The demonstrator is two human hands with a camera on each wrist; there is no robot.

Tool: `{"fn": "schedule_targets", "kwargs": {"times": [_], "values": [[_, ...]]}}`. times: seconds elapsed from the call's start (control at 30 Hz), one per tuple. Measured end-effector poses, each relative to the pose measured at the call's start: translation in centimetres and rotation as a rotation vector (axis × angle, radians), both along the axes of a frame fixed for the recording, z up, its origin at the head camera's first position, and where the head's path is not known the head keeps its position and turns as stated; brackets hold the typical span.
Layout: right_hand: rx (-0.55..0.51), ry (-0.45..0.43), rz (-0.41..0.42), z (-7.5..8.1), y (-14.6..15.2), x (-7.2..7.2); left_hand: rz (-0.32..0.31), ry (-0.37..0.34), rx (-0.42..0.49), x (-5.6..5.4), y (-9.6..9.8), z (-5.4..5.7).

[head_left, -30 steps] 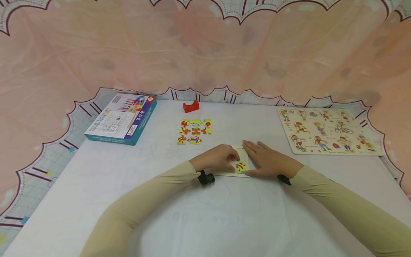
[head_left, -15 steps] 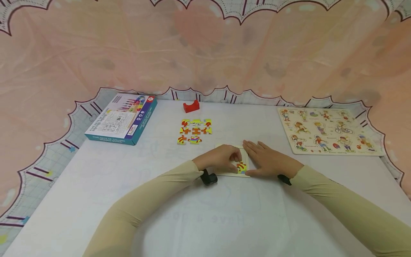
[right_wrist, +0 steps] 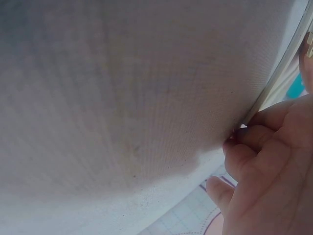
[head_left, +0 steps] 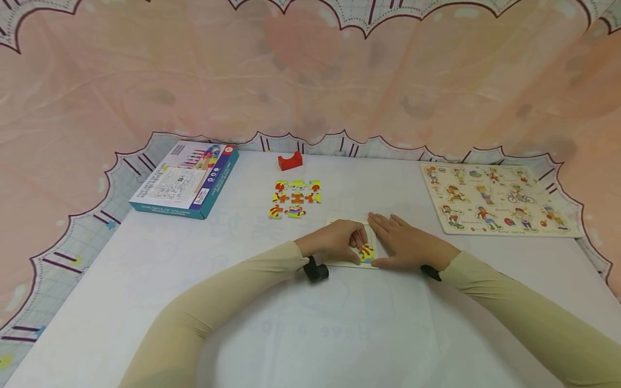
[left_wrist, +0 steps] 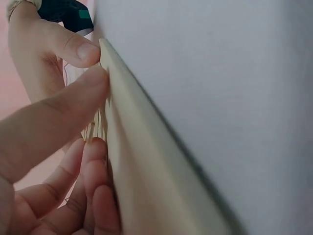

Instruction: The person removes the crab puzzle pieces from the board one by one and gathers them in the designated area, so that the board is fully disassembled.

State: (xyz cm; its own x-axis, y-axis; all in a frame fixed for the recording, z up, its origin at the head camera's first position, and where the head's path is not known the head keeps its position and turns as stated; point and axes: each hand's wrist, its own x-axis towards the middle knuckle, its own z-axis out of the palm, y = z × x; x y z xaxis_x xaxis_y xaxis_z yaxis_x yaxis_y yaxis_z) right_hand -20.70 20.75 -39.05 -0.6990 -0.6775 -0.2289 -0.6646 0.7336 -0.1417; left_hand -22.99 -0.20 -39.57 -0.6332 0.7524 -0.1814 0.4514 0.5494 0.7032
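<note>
A small pale wooden puzzle tray (head_left: 350, 265) lies on the white table between both hands. My left hand (head_left: 337, 240) reaches over it, thumb and curled fingers pinching a yellow and red jigsaw piece (head_left: 366, 254) at the tray's lower right corner. The left wrist view has these fingertips at thin piece edges (left_wrist: 90, 129) along the tray's side. With fingers fairly straight, my right hand (head_left: 409, 242) rests along the tray's right edge, its thumb near the lower corner. Most of the tray's inside is hidden by the left hand.
Several loose jigsaw pieces (head_left: 296, 198) lie in rows beyond the tray, with a red notched block (head_left: 290, 160) behind them. A boxed set (head_left: 184, 180) is at the back left. A wooden picture board (head_left: 499, 199) lies at the back right, near a patterned curtain (head_left: 310, 81).
My left hand has shifted slightly to the right, and its fingers now cover more of the jigsaw piece. The right hand stays against the tray's edge.
</note>
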Motion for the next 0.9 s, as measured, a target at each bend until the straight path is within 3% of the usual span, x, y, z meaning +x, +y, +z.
{"fn": "schedule_targets", "kwargs": {"times": [0.27, 0.47, 0.9], "values": [[-0.003, 0.007, 0.002, -0.03, 0.00, 0.04, -0.002, 0.005, -0.025, -0.18, 0.25, 0.01], [0.000, 0.002, 0.001, -0.03, 0.04, 0.05, 0.036, 0.002, -0.031, -0.01, 0.30, -0.15], [-0.005, 0.002, 0.003, -0.05, 0.10, 0.05, 0.097, -0.026, 0.056, 0.11, -0.30, -0.59]]}}
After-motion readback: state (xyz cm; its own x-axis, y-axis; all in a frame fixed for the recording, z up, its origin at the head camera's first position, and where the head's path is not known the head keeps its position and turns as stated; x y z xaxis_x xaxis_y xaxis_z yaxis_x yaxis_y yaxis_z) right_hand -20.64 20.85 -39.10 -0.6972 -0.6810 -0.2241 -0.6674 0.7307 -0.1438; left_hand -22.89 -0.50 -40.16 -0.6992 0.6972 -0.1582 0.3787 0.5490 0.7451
